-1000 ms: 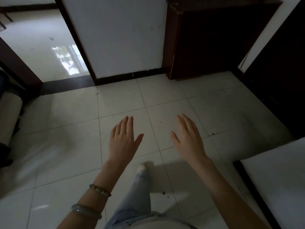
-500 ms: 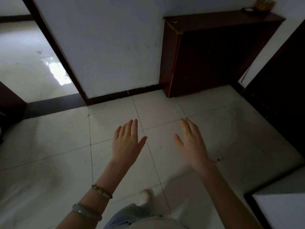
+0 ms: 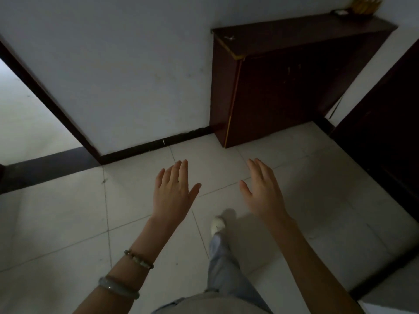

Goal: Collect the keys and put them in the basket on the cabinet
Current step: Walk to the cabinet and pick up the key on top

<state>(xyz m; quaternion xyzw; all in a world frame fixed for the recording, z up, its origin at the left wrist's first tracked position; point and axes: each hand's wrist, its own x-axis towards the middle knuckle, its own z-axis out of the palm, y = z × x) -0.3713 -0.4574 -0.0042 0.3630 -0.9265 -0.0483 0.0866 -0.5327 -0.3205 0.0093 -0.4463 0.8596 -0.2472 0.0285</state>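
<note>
A dark brown cabinet (image 3: 283, 87) stands against the white wall ahead on the right. At the far right end of its top sits a yellowish woven basket (image 3: 365, 5), cut off by the frame edge, with a small dark dish (image 3: 340, 12) beside it. A small pale object (image 3: 230, 38), too small to identify, lies near the left end of the top. My left hand (image 3: 173, 193) and my right hand (image 3: 263, 191) are held out over the tiled floor, both empty with fingers extended. No keys are clearly visible.
White floor tiles (image 3: 68, 223) stretch ahead. A doorway (image 3: 22, 123) opens at the left behind a dark door frame. A dark door or wardrobe (image 3: 390, 132) lines the right side. A white surface corner (image 3: 396, 298) shows at bottom right. My leg and shoe (image 3: 217, 225) step forward.
The view has advanced toward the cabinet and tilted up, bringing its top and the basket into sight. Both hands stay open and empty in front of me.
</note>
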